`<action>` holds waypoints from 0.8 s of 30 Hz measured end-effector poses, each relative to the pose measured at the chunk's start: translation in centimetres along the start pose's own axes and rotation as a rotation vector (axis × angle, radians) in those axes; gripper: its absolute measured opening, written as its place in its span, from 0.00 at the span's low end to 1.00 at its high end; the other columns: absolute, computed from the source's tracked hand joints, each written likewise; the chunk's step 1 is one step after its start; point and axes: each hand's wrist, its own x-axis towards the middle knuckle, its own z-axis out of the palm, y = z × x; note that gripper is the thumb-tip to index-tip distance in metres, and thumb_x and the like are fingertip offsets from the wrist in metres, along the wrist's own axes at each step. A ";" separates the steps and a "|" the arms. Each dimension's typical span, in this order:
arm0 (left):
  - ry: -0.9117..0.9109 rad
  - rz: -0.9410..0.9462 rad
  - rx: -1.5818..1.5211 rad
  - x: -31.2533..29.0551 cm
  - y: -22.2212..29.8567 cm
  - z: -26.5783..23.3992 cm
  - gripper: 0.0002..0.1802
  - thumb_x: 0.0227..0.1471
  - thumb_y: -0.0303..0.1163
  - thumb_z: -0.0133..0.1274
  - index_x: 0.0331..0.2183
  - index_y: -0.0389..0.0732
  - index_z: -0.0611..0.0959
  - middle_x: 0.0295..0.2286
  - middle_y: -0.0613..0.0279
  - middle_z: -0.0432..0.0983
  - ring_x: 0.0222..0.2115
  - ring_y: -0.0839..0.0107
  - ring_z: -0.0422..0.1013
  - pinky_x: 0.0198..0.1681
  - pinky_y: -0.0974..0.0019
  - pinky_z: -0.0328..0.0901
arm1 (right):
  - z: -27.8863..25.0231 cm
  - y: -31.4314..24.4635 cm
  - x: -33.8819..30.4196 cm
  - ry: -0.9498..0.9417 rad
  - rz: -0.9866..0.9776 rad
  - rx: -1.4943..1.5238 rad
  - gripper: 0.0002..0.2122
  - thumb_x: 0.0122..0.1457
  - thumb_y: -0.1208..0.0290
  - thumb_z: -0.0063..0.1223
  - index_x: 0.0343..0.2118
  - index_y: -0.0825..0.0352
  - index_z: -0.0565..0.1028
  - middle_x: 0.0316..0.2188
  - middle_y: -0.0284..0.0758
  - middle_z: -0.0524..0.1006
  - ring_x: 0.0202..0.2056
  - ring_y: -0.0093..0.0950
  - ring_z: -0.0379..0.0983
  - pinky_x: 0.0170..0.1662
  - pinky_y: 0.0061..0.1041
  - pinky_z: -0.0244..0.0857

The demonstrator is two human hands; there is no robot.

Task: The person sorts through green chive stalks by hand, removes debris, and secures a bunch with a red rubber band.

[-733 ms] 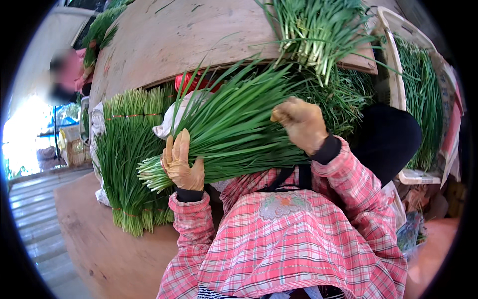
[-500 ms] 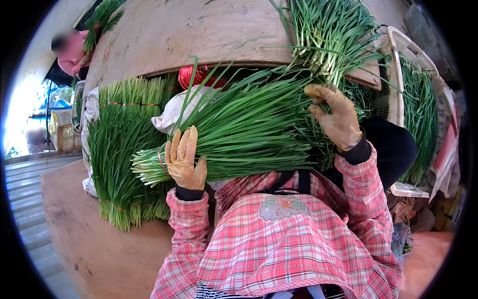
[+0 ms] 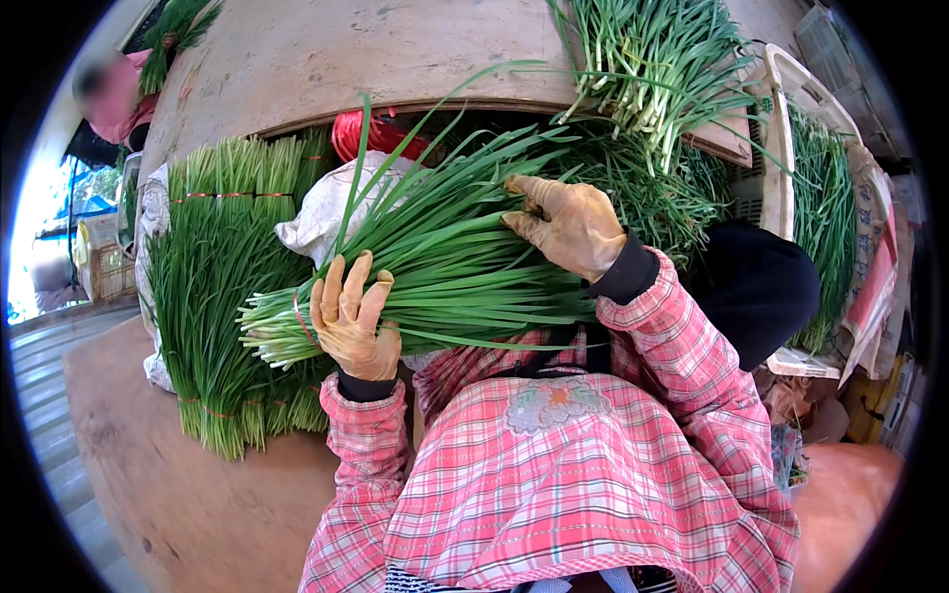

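Observation:
A banded bunch of garlic chives [image 3: 465,267] lies across in front of me, pale cut stems to the left and green leaves fanning right. My left hand [image 3: 354,321], in a tan glove, grips it just right of the red band [image 3: 303,321], fingers over the top. My right hand [image 3: 568,222], gloved alike, is curled in a pinch at the upper leaves near the middle of the bunch. Leaves lie between its thumb and forefinger; how firmly they are held is hard to see. Several long leaves stick up beyond the rest.
Banded chive bunches [image 3: 222,287] are stacked at the left. A white sack [image 3: 331,203] and red twine [image 3: 361,138] lie by the wooden board [image 3: 395,59]. Loose chives [image 3: 662,59] rest on its right side. A crate [image 3: 781,148] of chives stands right; a co-worker [image 3: 114,99] is far left.
My right hand has moved left along the leaves, from near their tips to the middle of the bunch. My left hand keeps its hold near the band.

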 end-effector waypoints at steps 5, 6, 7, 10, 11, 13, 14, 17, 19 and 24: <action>-0.003 0.020 0.005 0.1 -0.1 0.2 0.28 0.22 0.17 0.51 0.34 0.46 0.76 0.44 0.64 0.72 0.48 0.57 0.63 0.49 0.55 0.56 | 0.3 0.9 0.2 -0.042 0.333 0.523 0.17 0.55 0.69 0.52 0.45 0.72 0.70 0.20 0.30 0.72 0.19 0.14 0.61 0.24 0.16 0.62; -0.003 0.022 0.010 0.1 -0.1 0.2 0.28 0.22 0.17 0.51 0.34 0.46 0.76 0.44 0.64 0.72 0.48 0.57 0.63 0.49 0.55 0.56 | 0.0 0.8 0.8 -0.027 0.293 0.386 0.15 0.54 0.69 0.52 0.43 0.71 0.72 0.20 0.34 0.74 0.19 0.18 0.66 0.25 0.20 0.64; -0.010 0.020 0.019 0.1 -0.1 0.2 0.28 0.22 0.17 0.51 0.34 0.46 0.76 0.44 0.64 0.72 0.48 0.57 0.63 0.49 0.55 0.56 | 0.5 1.1 1.3 0.022 0.198 0.280 0.15 0.53 0.68 0.53 0.41 0.70 0.73 0.22 0.37 0.75 0.20 0.24 0.69 0.26 0.24 0.65; -0.019 0.020 0.034 0.1 0.0 0.2 0.27 0.23 0.17 0.51 0.34 0.46 0.76 0.44 0.64 0.71 0.48 0.57 0.63 0.50 0.55 0.56 | 1.6 0.9 1.8 0.121 0.022 0.072 0.10 0.50 0.67 0.53 0.33 0.67 0.76 0.25 0.44 0.76 0.26 0.40 0.73 0.31 0.31 0.67; -0.016 0.025 0.029 0.1 0.0 0.3 0.27 0.23 0.17 0.51 0.34 0.46 0.76 0.44 0.64 0.71 0.48 0.57 0.63 0.50 0.55 0.56 | 2.3 1.0 1.9 0.164 -0.012 0.030 0.09 0.49 0.67 0.52 0.30 0.66 0.76 0.24 0.43 0.75 0.26 0.41 0.73 0.31 0.33 0.67; -0.021 0.024 0.024 0.0 0.0 0.3 0.27 0.23 0.17 0.51 0.34 0.46 0.76 0.45 0.64 0.71 0.48 0.57 0.63 0.50 0.54 0.55 | 2.4 0.5 1.7 0.299 0.022 0.082 0.06 0.49 0.69 0.52 0.26 0.64 0.76 0.22 0.43 0.74 0.26 0.42 0.72 0.30 0.34 0.67; -0.028 0.020 0.024 -0.1 -0.1 0.3 0.27 0.24 0.17 0.51 0.34 0.46 0.76 0.45 0.64 0.71 0.48 0.57 0.63 0.50 0.54 0.55 | 2.8 1.0 1.5 0.439 0.042 0.258 0.04 0.50 0.72 0.51 0.26 0.65 0.77 0.19 0.39 0.75 0.21 0.34 0.72 0.25 0.28 0.65; -0.038 0.001 0.032 -0.3 0.1 0.0 0.26 0.24 0.18 0.51 0.34 0.46 0.76 0.44 0.64 0.72 0.48 0.56 0.64 0.50 0.54 0.55 | -1.1 1.3 0.6 0.381 0.494 0.783 0.06 0.54 0.75 0.49 0.27 0.69 0.77 0.17 0.27 0.73 0.19 0.14 0.64 0.23 0.13 0.59; -0.032 0.000 0.035 -0.3 0.1 0.1 0.26 0.25 0.18 0.51 0.34 0.46 0.76 0.44 0.64 0.72 0.48 0.56 0.64 0.50 0.53 0.55 | -1.7 2.7 -0.5 0.287 0.496 0.704 0.05 0.53 0.74 0.50 0.28 0.69 0.77 0.19 0.28 0.74 0.21 0.17 0.66 0.25 0.16 0.61; -0.022 0.029 0.039 -0.1 0.1 0.2 0.22 0.29 0.19 0.53 0.34 0.46 0.76 0.44 0.64 0.72 0.47 0.56 0.65 0.49 0.54 0.56 | -1.1 2.2 -0.5 0.412 -0.001 0.078 0.06 0.47 0.68 0.56 0.26 0.63 0.78 0.23 0.38 0.74 0.25 0.35 0.72 0.28 0.29 0.66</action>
